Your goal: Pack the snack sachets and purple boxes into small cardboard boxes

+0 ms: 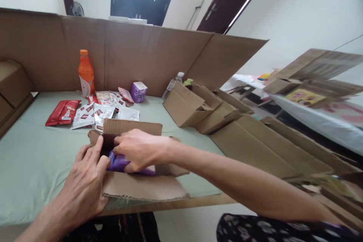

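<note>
1. Head view: the right hand [143, 149] reaches into an open cardboard box [141, 187], its fingers curled over a purple packet [117, 162] and its thumb on the near side, so it appears to grasp it.
2. The purple packet is inside the cardboard box, below the rim, partly covered by that hand; whether it rests on the bottom is hidden.
3. The left hand [86, 176] braces the left end of the cardboard box, fingers fairly straight along it and thumb at the opening beside the purple packet. Whether it pinches the cardboard, I cannot tell.
4. For good handling, the bracing hand should resist the push without bowing the wall inward.
5. Lowering the purple packet flat, with its edges clear of the folded-out far flap [132, 126], should avoid creasing; pressing lightly seems wise, as the wrapper looks soft.
6. The fingers are best loosened only once the purple packet sits level, then lifted straight up.
7. Beyond the cardboard box lie silver-white sachets [83, 116] and a red packet [62, 112], near an upright orange bottle [86, 73].
</note>
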`<state>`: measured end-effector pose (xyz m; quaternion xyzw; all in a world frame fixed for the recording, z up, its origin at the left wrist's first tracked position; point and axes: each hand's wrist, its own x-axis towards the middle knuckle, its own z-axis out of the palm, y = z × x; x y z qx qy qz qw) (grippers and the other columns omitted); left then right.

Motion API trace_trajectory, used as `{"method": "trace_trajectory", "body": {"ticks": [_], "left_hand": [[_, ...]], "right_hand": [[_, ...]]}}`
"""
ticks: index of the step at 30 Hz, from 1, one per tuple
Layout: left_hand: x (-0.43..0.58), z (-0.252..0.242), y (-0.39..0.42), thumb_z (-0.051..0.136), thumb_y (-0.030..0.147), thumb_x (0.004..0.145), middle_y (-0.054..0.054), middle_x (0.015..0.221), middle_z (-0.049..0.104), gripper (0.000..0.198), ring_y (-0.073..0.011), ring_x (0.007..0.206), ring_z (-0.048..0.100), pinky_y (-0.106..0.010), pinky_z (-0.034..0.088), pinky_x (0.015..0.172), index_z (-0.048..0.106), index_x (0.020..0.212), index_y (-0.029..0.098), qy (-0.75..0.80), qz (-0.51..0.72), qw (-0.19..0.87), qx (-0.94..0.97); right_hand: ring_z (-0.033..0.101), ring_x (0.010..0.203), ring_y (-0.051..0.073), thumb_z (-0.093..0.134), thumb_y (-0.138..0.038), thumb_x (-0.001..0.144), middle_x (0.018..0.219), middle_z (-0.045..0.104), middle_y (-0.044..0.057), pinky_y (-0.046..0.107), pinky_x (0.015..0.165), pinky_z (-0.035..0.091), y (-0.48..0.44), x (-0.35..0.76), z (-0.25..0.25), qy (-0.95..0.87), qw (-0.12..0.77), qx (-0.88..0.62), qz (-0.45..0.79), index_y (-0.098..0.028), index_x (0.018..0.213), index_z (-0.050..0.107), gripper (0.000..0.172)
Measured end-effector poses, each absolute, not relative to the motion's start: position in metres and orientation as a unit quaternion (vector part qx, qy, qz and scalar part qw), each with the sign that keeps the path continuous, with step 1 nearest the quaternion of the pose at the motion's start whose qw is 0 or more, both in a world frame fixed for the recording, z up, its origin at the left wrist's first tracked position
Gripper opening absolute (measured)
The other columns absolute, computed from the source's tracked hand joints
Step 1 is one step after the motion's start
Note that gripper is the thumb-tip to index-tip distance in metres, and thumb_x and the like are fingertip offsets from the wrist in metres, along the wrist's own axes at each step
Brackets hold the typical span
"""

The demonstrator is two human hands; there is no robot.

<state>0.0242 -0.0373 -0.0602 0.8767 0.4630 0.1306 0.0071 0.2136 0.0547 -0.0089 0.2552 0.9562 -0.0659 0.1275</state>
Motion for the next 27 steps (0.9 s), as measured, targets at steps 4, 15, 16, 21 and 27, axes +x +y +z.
{"method": "trace_trajectory", "body": {"ticks": [4, 15, 16, 21, 27], "left_hand": [[0.021, -0.062, -0.038, 0.066, 0.015, 0.057, -0.037, 0.153, 0.041, 0.037, -0.0474, 0.133, 0.054, -0.065, 0.038, 0.113, 0.057, 0.093, 0.015, 0.466, 0.136, 0.001, 0.874], [0.017, -0.068, -0.032, 0.063, 0.020, 0.061, -0.018, 0.145, 0.060, 0.070, -0.0412, 0.137, 0.052, -0.075, 0.014, 0.120, 0.058, 0.131, 0.015, 0.422, 0.097, 0.064, 0.899], [0.017, -0.068, -0.032, 0.062, 0.020, 0.061, -0.016, 0.142, 0.063, 0.068, -0.0403, 0.135, 0.054, -0.075, 0.011, 0.121, 0.060, 0.129, 0.016, 0.421, 0.100, 0.064, 0.899], [0.012, -0.075, -0.031, 0.062, 0.021, 0.061, -0.012, 0.135, 0.069, 0.062, -0.0382, 0.128, 0.061, -0.070, 0.004, 0.124, 0.064, 0.123, 0.018, 0.408, 0.133, 0.049, 0.902], [0.001, -0.101, -0.019, 0.062, 0.013, 0.078, -0.006, 0.141, 0.066, 0.054, -0.0283, 0.128, 0.063, -0.057, -0.011, 0.128, 0.059, 0.131, 0.025, 0.339, 0.154, -0.101, 0.923]], "right_hand": [[0.061, 0.120, 0.031, 0.076, -0.026, 0.082, 0.141, 0.058, 0.019, 0.041, 0.096, 0.053, 0.056, 0.202, -0.032, 0.964, 0.053, 0.236, -0.111, -0.011, 0.140, 0.057, 0.063], [0.068, 0.103, 0.030, 0.071, -0.025, 0.087, 0.118, 0.071, 0.016, 0.043, 0.088, 0.054, 0.034, 0.240, -0.043, 0.916, 0.017, 0.355, -0.188, -0.015, 0.132, 0.060, 0.047], [0.069, 0.099, 0.030, 0.070, -0.025, 0.088, 0.116, 0.071, 0.016, 0.042, 0.085, 0.054, 0.033, 0.239, -0.042, 0.918, 0.023, 0.350, -0.184, -0.014, 0.129, 0.062, 0.043], [0.070, 0.097, 0.024, 0.065, -0.027, 0.093, 0.115, 0.075, 0.010, 0.035, 0.085, 0.053, 0.057, 0.259, -0.013, 0.910, -0.105, 0.370, -0.153, -0.017, 0.115, 0.071, 0.025], [0.068, 0.107, 0.023, 0.060, -0.029, 0.096, 0.120, 0.074, 0.005, 0.032, 0.094, 0.049, 0.196, 0.303, -0.011, 0.748, -0.193, 0.634, -0.033, -0.022, 0.115, 0.074, 0.025]]}}
